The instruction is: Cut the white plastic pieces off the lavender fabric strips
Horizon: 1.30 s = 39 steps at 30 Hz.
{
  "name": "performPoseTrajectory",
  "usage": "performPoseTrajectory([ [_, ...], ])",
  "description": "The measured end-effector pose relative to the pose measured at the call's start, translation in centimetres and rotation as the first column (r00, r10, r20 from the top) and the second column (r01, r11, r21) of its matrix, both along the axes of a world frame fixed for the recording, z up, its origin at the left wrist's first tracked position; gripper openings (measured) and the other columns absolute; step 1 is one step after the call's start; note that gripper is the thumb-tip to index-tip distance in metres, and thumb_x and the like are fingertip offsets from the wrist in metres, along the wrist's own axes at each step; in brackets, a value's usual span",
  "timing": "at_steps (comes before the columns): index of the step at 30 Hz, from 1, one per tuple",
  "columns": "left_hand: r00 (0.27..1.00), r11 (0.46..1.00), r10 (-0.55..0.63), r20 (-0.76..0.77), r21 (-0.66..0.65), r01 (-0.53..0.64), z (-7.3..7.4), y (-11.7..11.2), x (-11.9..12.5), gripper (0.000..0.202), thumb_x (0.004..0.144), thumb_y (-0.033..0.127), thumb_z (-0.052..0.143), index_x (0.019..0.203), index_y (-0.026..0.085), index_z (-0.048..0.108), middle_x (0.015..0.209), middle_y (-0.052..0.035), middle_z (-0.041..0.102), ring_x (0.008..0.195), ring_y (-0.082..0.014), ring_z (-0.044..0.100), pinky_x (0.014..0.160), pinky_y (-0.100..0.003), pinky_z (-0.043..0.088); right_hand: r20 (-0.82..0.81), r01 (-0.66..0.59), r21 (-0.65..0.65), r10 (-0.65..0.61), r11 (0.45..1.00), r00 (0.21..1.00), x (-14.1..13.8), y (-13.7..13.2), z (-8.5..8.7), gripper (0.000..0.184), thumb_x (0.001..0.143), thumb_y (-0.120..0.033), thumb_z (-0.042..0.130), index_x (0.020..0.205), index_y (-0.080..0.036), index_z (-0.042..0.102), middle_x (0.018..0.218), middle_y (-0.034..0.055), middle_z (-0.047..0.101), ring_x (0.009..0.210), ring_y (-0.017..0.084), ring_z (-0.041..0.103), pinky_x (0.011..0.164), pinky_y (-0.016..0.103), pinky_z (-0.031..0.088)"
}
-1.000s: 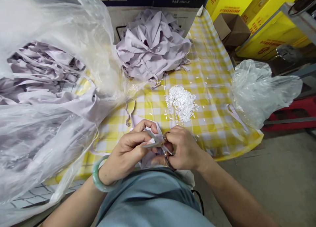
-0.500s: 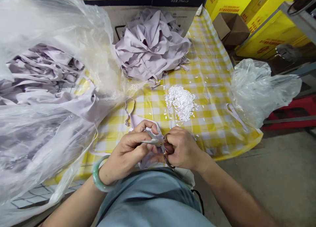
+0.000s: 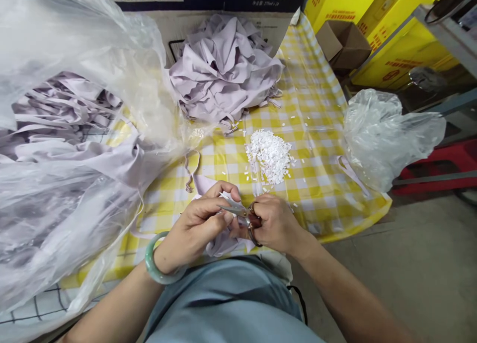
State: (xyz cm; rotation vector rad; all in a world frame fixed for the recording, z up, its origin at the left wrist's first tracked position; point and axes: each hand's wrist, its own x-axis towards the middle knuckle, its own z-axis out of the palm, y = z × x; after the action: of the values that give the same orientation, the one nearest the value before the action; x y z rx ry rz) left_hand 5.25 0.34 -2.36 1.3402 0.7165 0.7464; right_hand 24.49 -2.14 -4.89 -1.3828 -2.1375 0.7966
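Note:
In my right hand (image 3: 274, 222) is a small pair of scissors (image 3: 238, 211), its dark handle loops around my fingers and thumb. The blades point left, across the fingertips of my left hand (image 3: 204, 221). That hand, with a green bangle (image 3: 152, 263) at the wrist, pinches a piece of lilac fabric (image 3: 223, 246). Part of the fabric lies beneath my hands and a corner shows beyond them. Something white, perhaps a label, shows by the blades; my fingers partly hide it.
Beyond my hands lies a heap of small white pieces (image 3: 270, 156) on the yellow checked cloth (image 3: 316, 184). Lilac garments (image 3: 227, 69) are piled behind. Clear plastic (image 3: 74, 209) with more lilac fabric fills the left; a crumpled plastic bag (image 3: 387, 134) sits right.
The scissor handles have come closer together and the blades have turned slightly upward at the tips. My left hand still pinches the fabric. The whole view has shifted a little.

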Motion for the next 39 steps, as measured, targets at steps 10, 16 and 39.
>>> performPoseTrajectory([
  [10,0.653,0.749,0.483,-0.583,0.662,0.037,1.0,3.3,-8.0,0.025,0.095,0.030,0.049,0.077,0.017,0.061,0.102,-0.0085,0.058,0.093,-0.0214,0.059,0.082,-0.034,0.047,0.446,0.303,0.254,-0.389,0.918,0.806,7.3,2.5,2.5,0.040,0.072,-0.055,0.077,0.074,-0.020,0.059,0.076,0.0094,0.068,0.078,0.027,0.063,0.069,0.035,0.043],
  [16,0.507,0.798,0.373,-0.777,0.548,0.252,-3.0,-0.2,-7.5,0.072,0.076,0.042,0.074,0.139,0.020,0.048,0.145,-0.0184,0.047,0.127,-0.0393,0.049,0.101,-0.056,0.044,0.075,0.095,-0.002,-0.094,0.996,0.993,0.5,-1.0,-0.2,0.042,0.066,-0.034,0.084,0.099,-0.019,0.062,0.103,0.0101,0.070,0.094,0.027,0.065,0.083,0.037,0.052],
  [39,0.647,0.555,0.751,-0.134,0.660,-0.507,9.8,18.6,1.3,0.048,0.085,0.028,0.063,0.128,0.009,0.055,0.133,-0.0176,0.056,0.130,-0.0287,0.050,0.109,-0.042,0.042,-0.475,0.383,0.008,-0.334,0.924,0.814,-2.3,23.5,11.5,0.021,0.079,-0.041,0.058,0.077,-0.021,0.052,0.075,0.0027,0.064,0.071,0.016,0.060,0.068,0.028,0.050],
])
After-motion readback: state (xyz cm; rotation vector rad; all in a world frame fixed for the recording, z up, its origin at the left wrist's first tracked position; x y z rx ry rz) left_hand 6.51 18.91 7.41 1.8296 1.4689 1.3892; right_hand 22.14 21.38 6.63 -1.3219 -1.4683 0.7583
